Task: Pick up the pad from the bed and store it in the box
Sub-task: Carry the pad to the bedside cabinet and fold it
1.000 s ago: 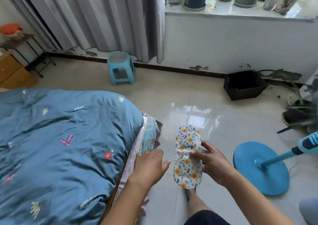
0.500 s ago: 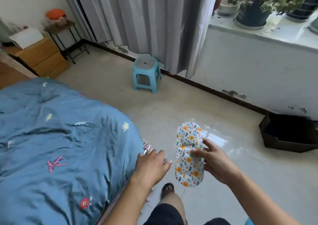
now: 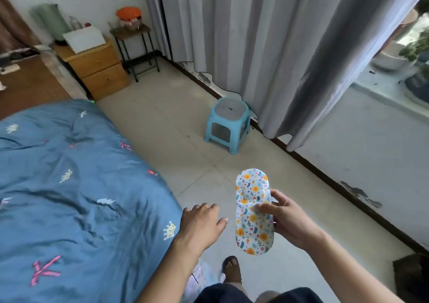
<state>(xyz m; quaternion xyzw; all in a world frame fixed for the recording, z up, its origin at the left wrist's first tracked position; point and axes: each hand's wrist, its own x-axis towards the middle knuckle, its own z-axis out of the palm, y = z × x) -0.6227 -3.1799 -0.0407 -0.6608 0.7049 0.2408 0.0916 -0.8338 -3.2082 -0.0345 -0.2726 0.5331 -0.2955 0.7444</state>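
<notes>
The right hand grips the pad at its middle, thumb pressed across the printed front and the other fingers curled behind it. The pad is a long oval of white cloth with orange and yellow flowers, and it stands nearly upright in the air, both rounded ends free above and below the hand. It hangs over the floor, off the bed and just to the right of the bed's near corner.

The left hand holds nothing. It is palm down with the fingers loosely spread and slightly bent, over the edge of the bed's blue cover; whether it touches the cover I cannot tell. It sits just left of the pad, with a small gap between its fingertips and the pad's edge.

Beyond the pad, farther from the bed, a blue stool stands on the floor at the foot of a grey curtain. Past the bed's far end there is a wooden cabinet with two drawers, and beside it a small dark table with an orange-lidded jar on top. Below the pad, one sandalled foot rests on the floor beside the bed. A dark box shows partly at the lower right edge, well apart from the bed.
</notes>
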